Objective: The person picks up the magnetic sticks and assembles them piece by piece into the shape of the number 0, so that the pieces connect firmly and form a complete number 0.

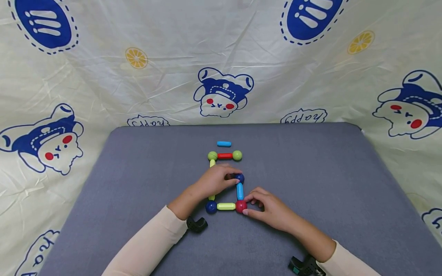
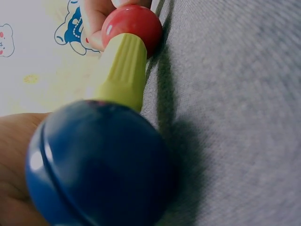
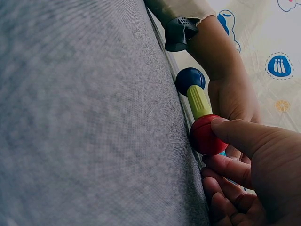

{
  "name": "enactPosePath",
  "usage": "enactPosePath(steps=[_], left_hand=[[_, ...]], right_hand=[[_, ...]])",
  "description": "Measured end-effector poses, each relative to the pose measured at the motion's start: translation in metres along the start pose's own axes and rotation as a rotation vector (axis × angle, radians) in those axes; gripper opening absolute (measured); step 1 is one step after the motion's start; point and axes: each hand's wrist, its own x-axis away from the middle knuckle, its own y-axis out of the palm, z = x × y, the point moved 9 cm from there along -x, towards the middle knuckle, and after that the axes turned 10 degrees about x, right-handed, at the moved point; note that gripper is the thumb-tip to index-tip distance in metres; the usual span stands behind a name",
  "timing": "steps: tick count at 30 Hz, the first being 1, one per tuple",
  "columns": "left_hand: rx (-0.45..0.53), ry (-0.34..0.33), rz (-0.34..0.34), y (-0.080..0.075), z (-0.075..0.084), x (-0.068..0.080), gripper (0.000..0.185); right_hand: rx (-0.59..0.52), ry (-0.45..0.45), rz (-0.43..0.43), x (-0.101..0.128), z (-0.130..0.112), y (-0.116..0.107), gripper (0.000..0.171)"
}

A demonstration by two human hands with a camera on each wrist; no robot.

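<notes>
A flat figure of balls and rods lies on the cloth in the head view. My left hand (image 1: 216, 180) reaches over its left side and pinches a dark blue ball (image 1: 240, 178) at the top of a light blue rod (image 1: 239, 191). At the rod's lower end, my right hand (image 1: 271, 207) holds a red ball (image 1: 241, 206) between thumb and fingers; the thumb presses on that ball in the right wrist view. A yellow-green rod (image 1: 226, 206) links the red ball to another dark blue ball (image 2: 99, 165). My left hand partly covers the upright yellow-green rods (image 1: 212, 163).
Beyond the hands, a red rod (image 1: 225, 156) joins two green balls (image 1: 237, 155). A loose light blue rod (image 1: 224, 144) lies farther back. Grey cloth (image 1: 155, 165) covers the table, and a printed white sheet (image 1: 165, 88) hangs behind it.
</notes>
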Motion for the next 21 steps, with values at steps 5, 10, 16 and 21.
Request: enactPosePath(steps=[5, 10, 16, 21], left_hand=[[0.018, 0.011, 0.009, -0.002, 0.001, 0.000, 0.037], [0.104, 0.000, 0.029, -0.011, -0.002, 0.000, 0.039], [0.206, -0.008, 0.103, -0.035, -0.003, 0.004, 0.037], [0.234, -0.035, 0.187, -0.055, -0.006, 0.012, 0.035]], right_hand=[[0.001, -0.007, 0.002, 0.000, 0.000, 0.000, 0.025], [0.009, -0.005, 0.003, 0.000, 0.001, 0.000, 0.025], [0.022, 0.005, -0.004, 0.000, 0.002, 0.001, 0.027], [0.017, 0.012, -0.003, 0.000, 0.003, 0.001, 0.027]])
